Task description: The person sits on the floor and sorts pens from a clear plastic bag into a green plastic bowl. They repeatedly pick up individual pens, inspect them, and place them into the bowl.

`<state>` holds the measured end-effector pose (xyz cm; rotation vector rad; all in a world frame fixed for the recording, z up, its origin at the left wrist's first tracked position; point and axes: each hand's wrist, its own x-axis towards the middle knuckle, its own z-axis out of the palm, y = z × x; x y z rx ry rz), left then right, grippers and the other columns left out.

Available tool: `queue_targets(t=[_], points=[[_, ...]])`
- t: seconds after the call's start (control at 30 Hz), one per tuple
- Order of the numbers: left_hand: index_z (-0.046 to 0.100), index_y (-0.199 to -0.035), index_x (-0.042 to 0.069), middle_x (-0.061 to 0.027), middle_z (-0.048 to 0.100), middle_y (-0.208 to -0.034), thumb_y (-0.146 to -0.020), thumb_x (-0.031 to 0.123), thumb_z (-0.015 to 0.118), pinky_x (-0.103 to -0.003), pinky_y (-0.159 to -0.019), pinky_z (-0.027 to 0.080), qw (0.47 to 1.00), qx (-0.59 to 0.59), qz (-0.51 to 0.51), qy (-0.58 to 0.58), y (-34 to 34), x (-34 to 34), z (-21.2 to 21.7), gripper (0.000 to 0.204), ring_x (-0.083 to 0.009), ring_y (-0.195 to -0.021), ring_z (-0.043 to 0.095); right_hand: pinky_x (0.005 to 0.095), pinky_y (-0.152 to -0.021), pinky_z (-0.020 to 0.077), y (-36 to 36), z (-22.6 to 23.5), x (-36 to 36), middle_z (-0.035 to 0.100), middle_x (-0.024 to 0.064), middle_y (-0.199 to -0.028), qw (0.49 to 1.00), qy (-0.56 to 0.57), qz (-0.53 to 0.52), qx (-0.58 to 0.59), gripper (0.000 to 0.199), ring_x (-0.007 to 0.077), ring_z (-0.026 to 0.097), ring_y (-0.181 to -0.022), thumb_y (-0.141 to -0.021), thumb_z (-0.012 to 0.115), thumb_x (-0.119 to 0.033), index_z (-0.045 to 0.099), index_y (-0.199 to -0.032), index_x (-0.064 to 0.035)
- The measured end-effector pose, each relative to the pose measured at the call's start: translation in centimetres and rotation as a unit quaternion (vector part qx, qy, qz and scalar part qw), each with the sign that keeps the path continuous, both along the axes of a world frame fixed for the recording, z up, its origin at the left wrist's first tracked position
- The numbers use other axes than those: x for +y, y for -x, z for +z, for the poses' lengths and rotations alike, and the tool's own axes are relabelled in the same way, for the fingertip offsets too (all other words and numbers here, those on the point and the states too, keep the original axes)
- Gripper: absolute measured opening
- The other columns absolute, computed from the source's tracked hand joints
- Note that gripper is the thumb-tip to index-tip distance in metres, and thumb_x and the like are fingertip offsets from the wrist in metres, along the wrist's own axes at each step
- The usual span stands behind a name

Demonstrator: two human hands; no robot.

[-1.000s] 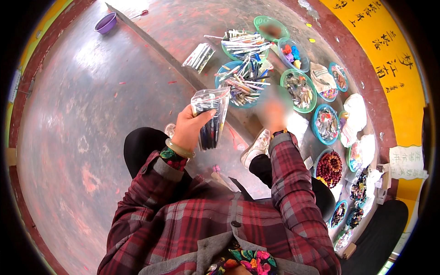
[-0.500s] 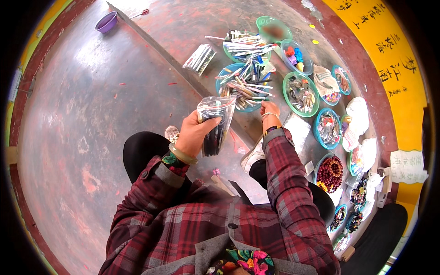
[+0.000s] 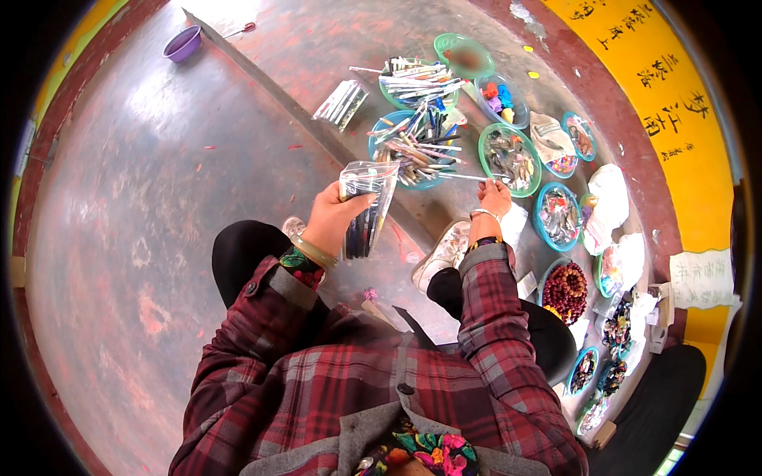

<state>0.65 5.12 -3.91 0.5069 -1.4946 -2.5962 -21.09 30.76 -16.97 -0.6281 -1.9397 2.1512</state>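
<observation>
My left hand point(image 3: 327, 216) is closed on a clear zip bag point(image 3: 371, 176) that holds several long dark pens. Out to the right, the fingers of my right hand point(image 3: 494, 202) pinch one end of a slim white pen point(image 3: 462, 176), which points left toward a blue basin point(image 3: 435, 184). That basin is heaped with loose pens point(image 3: 417, 151) in mixed colours. Behind it is a green basin point(image 3: 387, 97) piled with mostly white pens. A clear pack of white pens point(image 3: 341, 103) lies on the floor to their left.
Right of my right hand stand a green basin of small items point(image 3: 484, 151), a blue basin of wrapped items point(image 3: 540, 226) and a basin of dark red beads point(image 3: 565, 293). A purple basin point(image 3: 182, 44) and scissors point(image 3: 248, 28) lie far left. My shoes point(image 3: 444, 250) are below my hands.
My right hand has moved right, away from the edge of the blue pen basin, and a white pen now shows in its fingers. My left hand still holds the bag.
</observation>
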Motion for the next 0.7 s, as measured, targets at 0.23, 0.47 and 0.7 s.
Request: queue_targets(t=[0.23,0.47,0.7], points=[[0.059,-0.101,-0.001,-0.0019,0.063,-0.088,-0.082,0.005,0.061,-0.023,-0.065,0.048,0.999,0.009,-0.037,0.03,0.0,0.0,-0.3,0.02,-0.0072,-0.073,0.058,0.0298,-0.059,0.0503,-0.6,2.9,2.2,0.064,0.0111,-0.089,0.971,0.225,0.067,0.038,0.007,0.0212,0.064,-0.073,-0.087,0.055,-0.01,0.052,-0.093,-0.0077],[0.058,-0.104,-0.001,-0.0018,0.062,-0.089,-0.082,0.005,0.061,-0.024,-0.065,0.049,0.997,0.018,-0.07,0.004,-0.2,-0.3,-1.0,0.022,-0.0071,-0.074,0.058,0.0396,-0.065,0.051,-2.8,7.7,-0.7,0.063,0.0106,-0.085,0.899,0.429,0.069,-0.058,0.014,0.0259,0.062,-0.073,-0.089,0.053,-0.021,0.056,-0.094,-0.0079],[0.057,-0.105,-0.001,-0.0048,0.063,-0.091,-0.083,0.003,0.059,-0.027,-0.066,0.051,0.998,0.028,-0.044,-0.047,-0.1,-0.4,-0.5,0.022,-0.0111,-0.076,0.061,0.0391,-0.065,0.0501,-4.8,7.8,-4.1,0.057,0.0145,-0.087,0.849,0.409,0.229,-0.244,0.015,0.0269,0.058,-0.073,-0.087,0.051,-0.004,0.046,-0.1,0.0004]])
